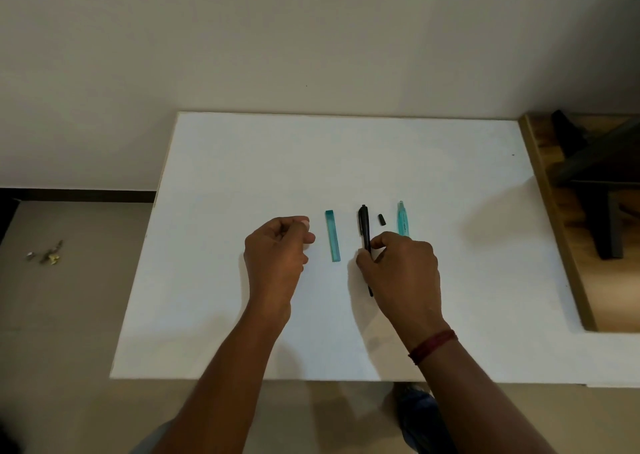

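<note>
A black pen [364, 227] lies on the white table [242, 176], pointing away from me. My right hand [401, 266] pinches its lower half between thumb and fingers. A small black cap [381, 219] sits just right of the pen's top. A pale teal pen [402, 218] lies further right, its near end hidden behind my right hand. A flat teal case [332, 235] lies left of the black pen. My left hand [277, 249] hovers left of the case with fingers curled, thumb against fingertips; whether it holds anything I cannot tell.
A wall runs behind the table. A wooden surface [568, 246] with dark chair legs [602, 211] lies to the right. Small bits of debris [48, 251] lie on the floor at left. My foot in a blue shoe [415, 405] shows below the table's near edge.
</note>
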